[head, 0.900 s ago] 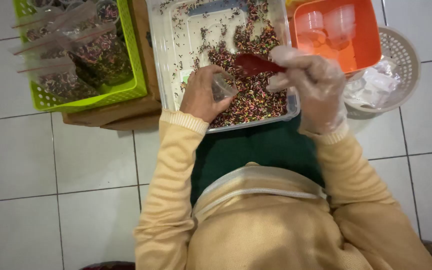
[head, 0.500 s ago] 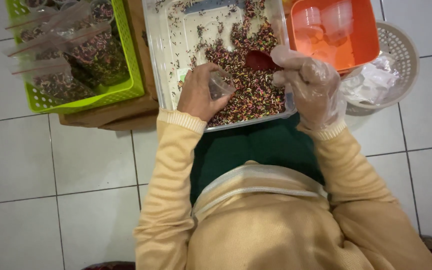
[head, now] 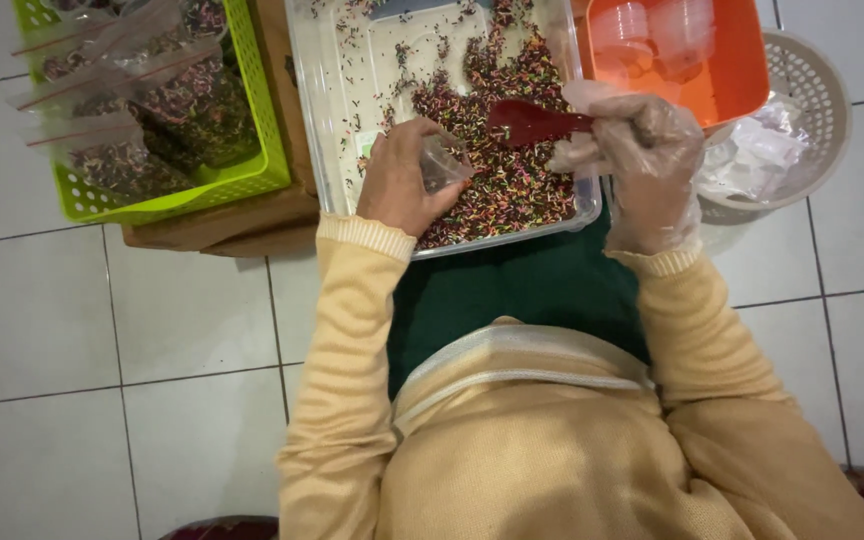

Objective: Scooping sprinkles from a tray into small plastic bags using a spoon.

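The left hand (head: 399, 185) is bare and curled around a small clear plastic bag (head: 444, 160), pinching its mouth between thumb and fingers, right above the near edge of the clear plastic tray (head: 324, 120). The bag's opening faces right, toward the other hand. The right hand (head: 642, 150), in a thin transparent glove, is closed around the handle of a red scoop (head: 530, 122), pinching it. The scoop's long axis runs almost level, handle to the right, bowl pointing left, straight at the bag's mouth. Bowl and bag are near each other but apart, with the heap of multicoloured sprinkles (head: 512, 175) lying beneath and between them in the tray's near right corner. Whether the scoop's bowl is loaded cannot be told. Beyond the right hand sits an orange tub (head: 742, 75) with clear cups, then a white basket (head: 812, 110). Off to the left, a green basket (head: 252, 170) holds filled bags on a wooden board (head: 222, 225).
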